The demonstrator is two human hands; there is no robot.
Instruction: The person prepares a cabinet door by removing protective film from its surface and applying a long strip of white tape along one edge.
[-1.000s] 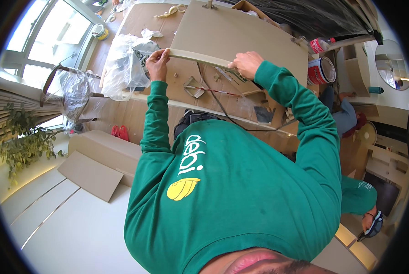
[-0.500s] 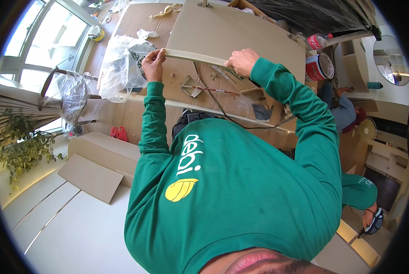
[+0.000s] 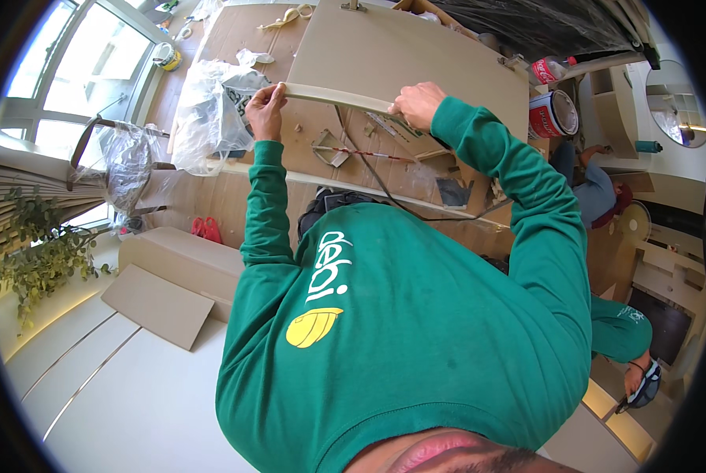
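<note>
The beige panel [image 3: 416, 63] is lying over the cardboard-covered counter [image 3: 286, 150], in front of the person, with one metal hinge [image 3: 353, 5] at its far edge and another hinge [image 3: 513, 61] near its right edge. The grip of the left hand [image 3: 266, 110] is pinched together on the near left corner. The right hand [image 3: 418, 105] has its fingers curled at the near edge; I cannot tell whether its grip is clamped there. Crumpled clear plastic [image 3: 203, 118] lies close beside the left hand, and a dark cable [image 3: 373, 173] passes across the space under the near edge, crossing a red-and-white stick [image 3: 388, 157]. At the right, a red-and-white can [image 3: 552, 116] and a bottle [image 3: 549, 72] stand just beside the panel, crowding this side.
</note>
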